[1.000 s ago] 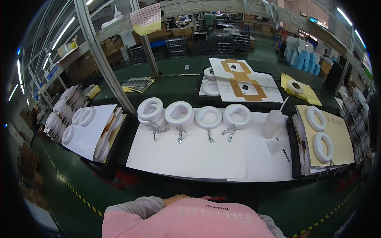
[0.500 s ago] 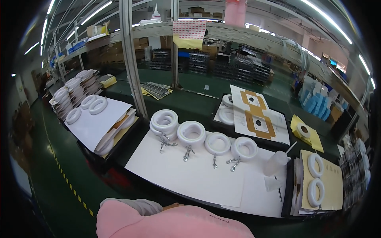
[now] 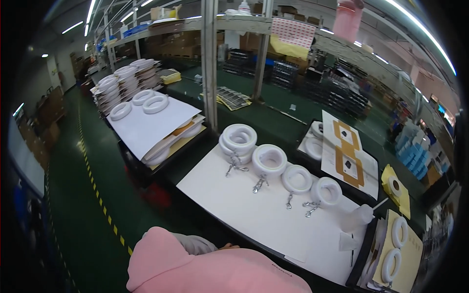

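Observation:
My left hand (image 3: 228,246) shows only in part, at the near edge of the worktable, beyond a grey sleeve (image 3: 195,243); my pink top hides most of it, and its fingers are too small to read. My right hand is out of view. Past the left hand, a white sheet (image 3: 224,188) covers the table. Along its far side stand a left stack of white rings (image 3: 238,128), a second stack (image 3: 269,172), a third (image 3: 297,189) and a right one (image 3: 326,201). Metal snap hooks (image 3: 259,184) hang or lie at their near sides. Neither hand is seen touching them.
Stacked sheets topped with white rings (image 3: 155,104) stand left; another stack with rings (image 3: 391,265) stands right, near a translucent cup (image 3: 356,218) and a pen (image 3: 351,254). Behind are a tray with printed card (image 3: 342,156), a tape roll (image 3: 394,184) and a metal post (image 3: 209,63).
My view has turned left, so the table and rings sit farther right in the picture. Slightly more of my left hand shows. The rings and hooks keep their places on the sheet.

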Demonstrator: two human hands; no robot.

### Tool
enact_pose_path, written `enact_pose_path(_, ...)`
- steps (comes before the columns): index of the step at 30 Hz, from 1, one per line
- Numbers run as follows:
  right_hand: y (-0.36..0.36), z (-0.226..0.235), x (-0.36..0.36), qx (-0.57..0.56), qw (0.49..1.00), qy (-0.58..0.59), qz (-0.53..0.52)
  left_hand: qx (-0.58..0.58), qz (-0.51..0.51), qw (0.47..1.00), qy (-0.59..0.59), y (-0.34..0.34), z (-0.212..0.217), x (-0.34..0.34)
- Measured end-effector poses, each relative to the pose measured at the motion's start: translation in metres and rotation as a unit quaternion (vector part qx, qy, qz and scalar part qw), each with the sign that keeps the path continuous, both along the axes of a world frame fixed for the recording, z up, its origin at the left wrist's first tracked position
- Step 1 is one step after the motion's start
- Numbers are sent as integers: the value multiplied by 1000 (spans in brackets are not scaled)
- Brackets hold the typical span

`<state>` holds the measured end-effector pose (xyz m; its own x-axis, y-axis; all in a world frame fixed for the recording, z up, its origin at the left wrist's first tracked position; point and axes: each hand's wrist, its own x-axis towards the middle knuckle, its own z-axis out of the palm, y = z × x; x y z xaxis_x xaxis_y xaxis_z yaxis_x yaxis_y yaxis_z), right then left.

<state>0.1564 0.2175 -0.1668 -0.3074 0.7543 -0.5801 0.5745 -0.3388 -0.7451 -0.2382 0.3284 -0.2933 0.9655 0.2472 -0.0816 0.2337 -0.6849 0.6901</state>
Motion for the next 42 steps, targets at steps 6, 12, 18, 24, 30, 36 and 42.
enact_pose_path(6,-13,-10,-7,-41,999,1,28,-1,28,999,16,-4,9,3)
enact_pose_path(12,-41,-24,-16,-71,997,5,9,-21,-26,973,229,-9,87,-25)
enact_pose_path(18,-47,-23,-15,-81,997,-8,12,-83,-24,995,49,-17,29,-20)
enact_pose_path(24,-58,-25,-23,-95,995,-20,1,-164,-81,974,131,-4,94,-32)
enact_pose_path(30,-58,-25,-27,-103,994,-23,-24,-232,242,933,132,15,125,-158)
enact_pose_path(36,-23,16,-56,-74,997,5,13,-49,407,906,-102,67,307,-211)
enact_pose_path(42,47,113,-127,-56,983,169,42,528,582,615,64,171,334,-253)
